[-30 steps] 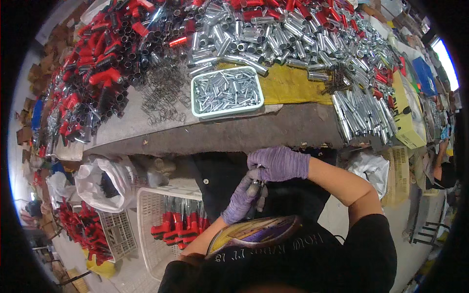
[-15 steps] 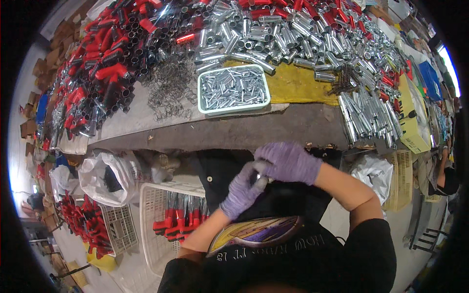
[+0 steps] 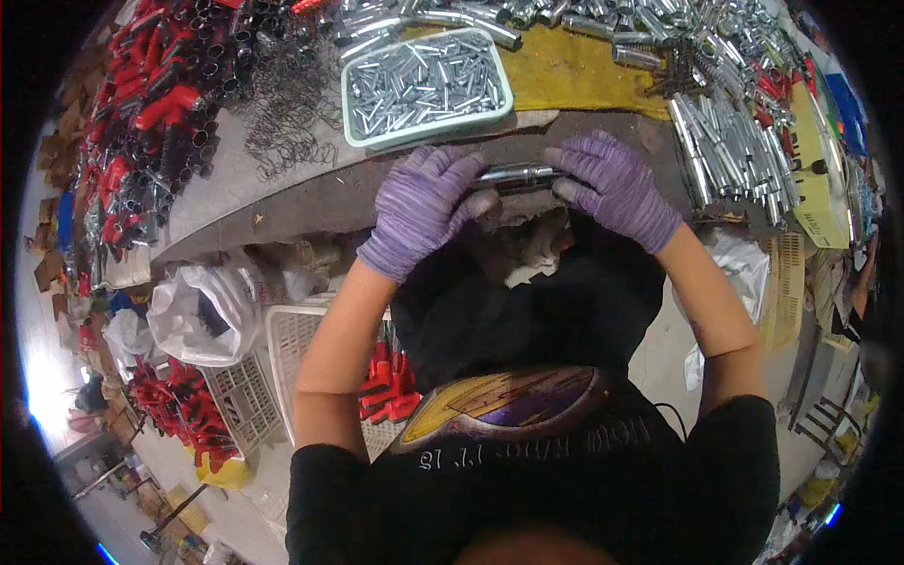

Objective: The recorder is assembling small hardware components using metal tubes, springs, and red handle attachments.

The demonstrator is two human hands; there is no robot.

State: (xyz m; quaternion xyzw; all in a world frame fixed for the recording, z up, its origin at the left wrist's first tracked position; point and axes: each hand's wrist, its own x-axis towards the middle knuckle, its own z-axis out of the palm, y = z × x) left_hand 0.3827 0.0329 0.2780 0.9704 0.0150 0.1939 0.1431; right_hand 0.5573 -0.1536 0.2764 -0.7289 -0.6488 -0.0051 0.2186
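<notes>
My left hand [image 3: 421, 212] and my right hand [image 3: 617, 186], both in purple gloves, grip the two ends of a short silver metal tube [image 3: 516, 175]. The tube lies level between them, just above the near edge of the grey worktable [image 3: 282, 202]. Directly beyond my hands stands a pale green tray [image 3: 428, 87] filled with small silver metal pins.
Red and black tubes [image 3: 155, 122] are heaped at the table's left, with dark wire springs [image 3: 292, 132] beside them. Silver tubes [image 3: 725, 141] lie on the right near a yellow cloth [image 3: 574, 75]. Below the table stand a white basket [image 3: 311, 348] holding red parts and a plastic bag [image 3: 202, 315].
Both hands have risen from my lap to the table's edge, and the silver tube now lies level between them. The view has dipped closer to the table.
</notes>
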